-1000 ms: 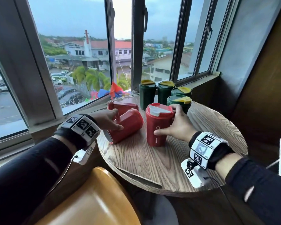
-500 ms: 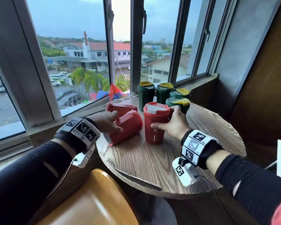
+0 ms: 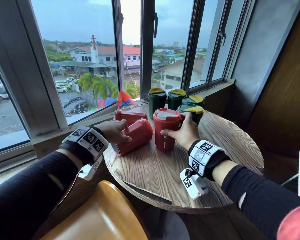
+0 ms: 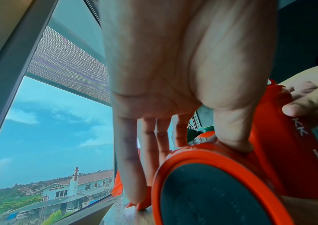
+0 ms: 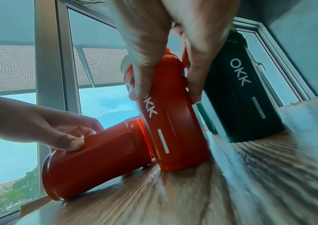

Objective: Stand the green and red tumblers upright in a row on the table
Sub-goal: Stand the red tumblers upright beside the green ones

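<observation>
Right hand [image 3: 184,131] grasps the upright red tumbler [image 3: 165,129]; left hand [image 3: 115,130] grips a toppled red tumbler [image 3: 134,136].

Four green tumblers [image 3: 157,103] stand by the window on the round wooden table [image 3: 163,172], and a second fallen red tumbler [image 3: 130,116] lies behind. I'd set the upright one flush beside the nearest green tumbler, then pivot the fallen one up on its base, keeping its lid end from knocking the neighbour.

The head view looks forward and down over the round wooden table [image 3: 189,170] toward the windows. Each wrist view sits low and close, looking along its hand; both share the lying red plastic tumbler [image 4: 217,187] and the upright red plastic tumbler [image 5: 173,121].
</observation>
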